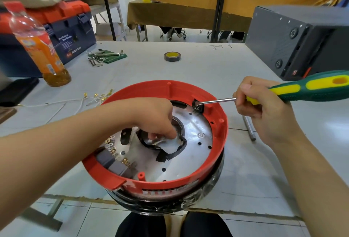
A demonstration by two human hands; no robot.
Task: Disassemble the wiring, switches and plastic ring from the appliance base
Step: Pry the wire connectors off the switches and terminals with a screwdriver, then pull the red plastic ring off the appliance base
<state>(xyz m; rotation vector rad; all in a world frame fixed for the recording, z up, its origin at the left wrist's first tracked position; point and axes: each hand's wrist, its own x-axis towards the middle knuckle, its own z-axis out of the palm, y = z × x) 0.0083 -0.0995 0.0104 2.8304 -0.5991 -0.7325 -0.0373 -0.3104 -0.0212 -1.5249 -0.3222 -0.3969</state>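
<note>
The appliance base lies upside down at the table's front edge, with a red plastic ring (220,123) around a shiny metal plate (196,142). My left hand (154,116) reaches inside, its curled fingers pressing down near the plate's centre beside a black torn gasket piece (170,153). My right hand (262,104) grips a green-and-yellow screwdriver (309,89); its flat tip touches a small black switch (197,107) set in the ring's far right wall. Grey switch blocks with brass terminals (117,161) sit at the near left inside. Loose white wires with brass terminals (90,99) lie on the table to the left.
An orange drink bottle (41,48) and a blue-red toolbox (62,29) stand at the far left. Hex keys on a green holder (105,56) and a tape roll (172,56) lie farther back. A dark grey box (302,38) occupies the far right. A metal rod (249,127) lies beside the base.
</note>
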